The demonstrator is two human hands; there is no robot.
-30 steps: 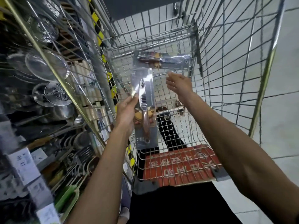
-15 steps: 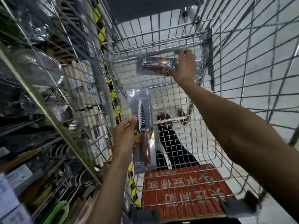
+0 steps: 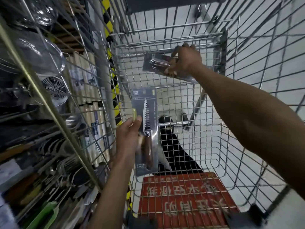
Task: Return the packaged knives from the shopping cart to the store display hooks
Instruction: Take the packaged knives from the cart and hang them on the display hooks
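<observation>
**A:** Where are the knives?

**B:** Both are held. The left hand [image 3: 129,131] grips one packaged knife [image 3: 146,129] by its left edge, thumb on the front. The card is upright, blade tip up, over the shopping cart [image 3: 214,123] near its left wall.

**A:** And the other?

**B:** The right hand [image 3: 186,61] curls its fingers round the second packaged knife [image 3: 155,63], which is crosswise at the cart's far end. I cannot tell whether it touches the mesh.

**A:** What's beside the cart?

**B:** Metal strainers [image 3: 55,87] on the shelving [image 3: 49,107] to its left.
</observation>
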